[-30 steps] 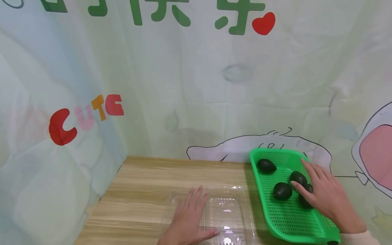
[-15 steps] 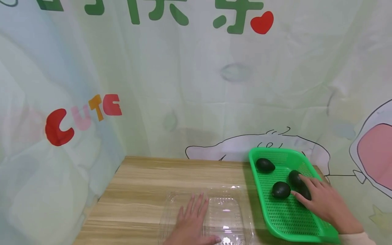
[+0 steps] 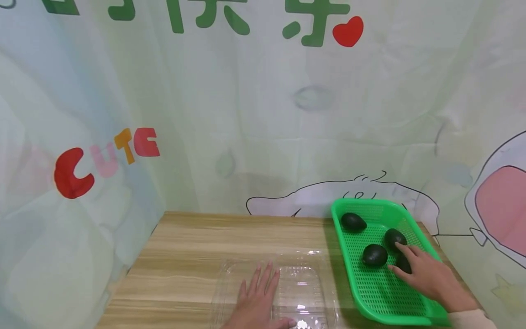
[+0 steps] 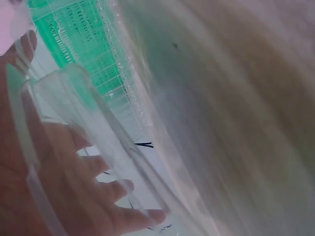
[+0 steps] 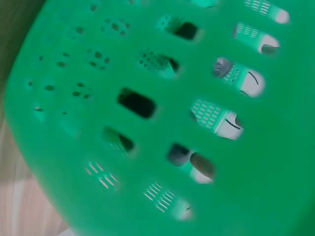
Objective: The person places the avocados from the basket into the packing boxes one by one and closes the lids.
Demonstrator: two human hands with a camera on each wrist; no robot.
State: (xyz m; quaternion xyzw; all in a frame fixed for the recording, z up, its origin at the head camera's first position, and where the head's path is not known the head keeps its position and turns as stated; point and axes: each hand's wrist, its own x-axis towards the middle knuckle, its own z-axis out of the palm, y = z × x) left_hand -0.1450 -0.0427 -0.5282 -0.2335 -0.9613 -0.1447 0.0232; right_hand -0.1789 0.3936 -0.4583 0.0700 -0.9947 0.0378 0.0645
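Observation:
My left hand (image 3: pixel 255 304) lies with spread, straight fingers on a clear plastic clamshell container (image 3: pixel 302 285). In the left wrist view the left hand (image 4: pixel 64 182) shows through the container's clear wall (image 4: pixel 106 123). My right hand (image 3: pixel 429 276) reaches into a green basket (image 3: pixel 356 285), its thumb and fingers around a dark avocado (image 3: pixel 404 262) that it partly hides. Close by sit another avocado (image 3: pixel 394 238) and, left of the thumb, a third avocado (image 3: pixel 375 255). The right wrist view shows mostly the basket's perforated wall (image 5: pixel 162 123); the fingers' grip is hidden there.
One more avocado (image 3: pixel 353 222) lies in the basket's far left corner. Both containers stand on a wood-grain table (image 3: pixel 185 256), the basket at its right side. A printed cloth (image 3: pixel 263 137) hangs behind the table and along its left side.
My right hand has lowered from above the basket onto the avocado, its fingers drawing in around it. The left hand stays on the container. The head view has shifted slightly.

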